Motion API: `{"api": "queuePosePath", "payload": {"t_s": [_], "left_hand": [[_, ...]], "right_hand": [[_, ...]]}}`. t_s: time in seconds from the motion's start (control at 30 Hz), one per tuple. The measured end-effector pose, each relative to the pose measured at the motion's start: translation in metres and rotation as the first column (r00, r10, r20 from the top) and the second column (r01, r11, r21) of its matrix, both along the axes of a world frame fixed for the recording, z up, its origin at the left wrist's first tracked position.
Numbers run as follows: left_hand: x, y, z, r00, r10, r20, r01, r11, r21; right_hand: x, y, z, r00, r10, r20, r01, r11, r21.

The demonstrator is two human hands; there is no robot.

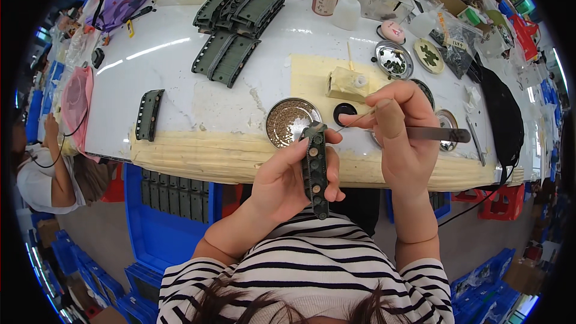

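Note:
My left hand (pixel 279 180) holds a narrow dark green model tank track section (pixel 315 174) upright, with a row of small wheels along its face; a few wheels are tan. My right hand (pixel 405 135) is closed around flat grey metal tweezers (pixel 441 134), whose rear end sticks out to the right. A thin needle-like tip (pixel 358 119) reaches from its pinched fingertips toward the upper part of the section; whether it belongs to the tweezers I cannot tell. Just behind the left hand is a round metal dish (pixel 307 138) of small tan parts. A small dark round pot (pixel 344 113) sits beside the right fingertips.
Green track-like panels (pixel 225 57) are stacked at the back, with a single piece (pixel 149 115) at left. A tape-wrapped block (pixel 348 83), dishes of green parts (pixel 394 60) and a white squeeze bottle (pixel 348 11) stand behind. Blue crates (pixel 141 228) sit below. Another person (pixel 51 174) is at far left.

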State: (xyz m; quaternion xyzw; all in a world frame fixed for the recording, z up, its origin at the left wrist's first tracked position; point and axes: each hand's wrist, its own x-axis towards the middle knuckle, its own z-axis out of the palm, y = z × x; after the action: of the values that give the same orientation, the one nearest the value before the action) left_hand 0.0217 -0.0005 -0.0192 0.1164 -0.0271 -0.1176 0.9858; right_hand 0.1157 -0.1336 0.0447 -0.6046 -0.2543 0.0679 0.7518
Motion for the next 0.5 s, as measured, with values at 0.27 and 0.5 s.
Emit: {"api": "queuePosePath", "payload": {"t_s": [0.27, 0.5], "left_hand": [[-0.0027, -0.0024, 0.0001, 1.0, -0.001, -0.01, 0.001, 1.0, 0.011], [-0.0026, -0.0018, 0.0004, 1.0, -0.005, -0.014, 0.005, 1.0, -0.003]], "right_hand": [[-0.0026, 0.006, -0.007, 0.998, 0.037, -0.058, -0.034, 0.998, 0.046], [-0.0027, 0.0055, -0.0071, 0.998, 0.041, -0.055, -0.039, 0.999, 0.035]]}}
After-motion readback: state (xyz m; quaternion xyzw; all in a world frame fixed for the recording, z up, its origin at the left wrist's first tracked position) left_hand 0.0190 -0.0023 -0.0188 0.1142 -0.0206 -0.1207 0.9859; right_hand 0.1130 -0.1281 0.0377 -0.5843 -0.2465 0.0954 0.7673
